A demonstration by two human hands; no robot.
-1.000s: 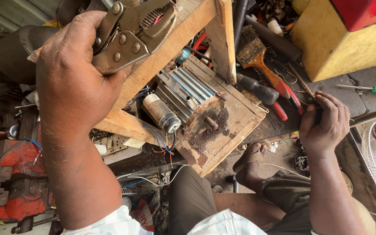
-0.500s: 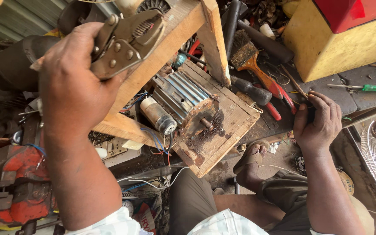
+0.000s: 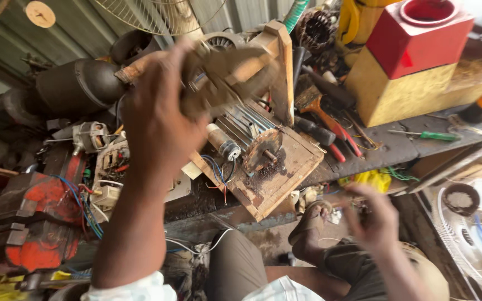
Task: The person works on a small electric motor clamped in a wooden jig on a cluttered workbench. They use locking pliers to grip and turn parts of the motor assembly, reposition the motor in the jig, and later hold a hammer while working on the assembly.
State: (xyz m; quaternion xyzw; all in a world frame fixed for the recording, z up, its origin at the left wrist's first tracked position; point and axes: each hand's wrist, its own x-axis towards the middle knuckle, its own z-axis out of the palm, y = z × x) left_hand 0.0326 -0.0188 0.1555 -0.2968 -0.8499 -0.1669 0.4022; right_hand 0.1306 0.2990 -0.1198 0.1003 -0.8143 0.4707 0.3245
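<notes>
Motor point(image 3: 249, 136), ribbed and grey, is the landmark: it sits bolted on a wooden base board point(image 3: 285, 178) with its shaft end toward me and its long axis running up and away to the left, under a wooden frame point(image 3: 277, 61). My left hand point(image 3: 160, 120) is raised just above and left of the motor, wrapped around a blurred metal tool point(image 3: 224, 75) (motion smear hides its shape; it may be locking pliers). The fingers curl closed about the tool, whose long axis points right, across the top of the motor toward the frame post. This hand is the nearer of the two to the motor.

My right hand point(image 3: 375, 220) hangs below and right of the motor, past the front edge of the board, well apart from it. It is blurred; I cannot tell whether its fingers are spread or pinching anything.

Right of the motor: a paint brush point(image 3: 314, 103) and red-handled pliers point(image 3: 341, 147), then a green-handled screwdriver point(image 3: 428, 135). Up and right of it stands a yellow box point(image 3: 403, 92) carrying a red block point(image 3: 419, 39) with a round hole on top. Left of the motor lies a red vise point(image 3: 34, 214)
</notes>
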